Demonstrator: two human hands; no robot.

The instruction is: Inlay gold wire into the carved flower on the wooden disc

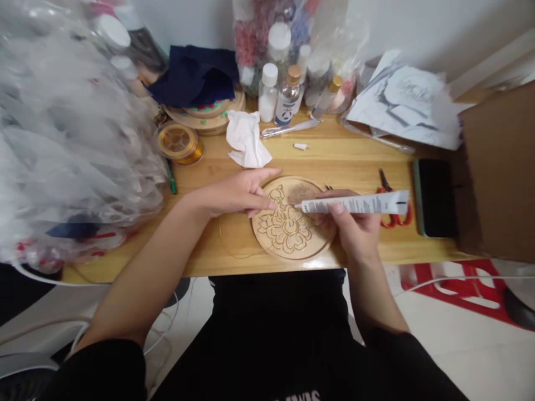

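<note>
A slim white squeeze tube with a narrow nozzle (363,204) is being clamped between the fingers of the right hand (358,233), above a round pale wooden disc with gold floral outlines (290,227). The left hand (234,192) is being held over the disc's edge, index finger and thumb apart; whether anything is being pinched cannot be told. The tube, presumably light and soft, is best being gripped mid-body. On the wooden worktop (217,181), white contents are seemingly being held in a small white-capped bottle (268,100).

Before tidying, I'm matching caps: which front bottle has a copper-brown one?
The clear, blue-labelled bottle between the white-capped bottle and gold-capped bottle; their caps don't match.
</note>
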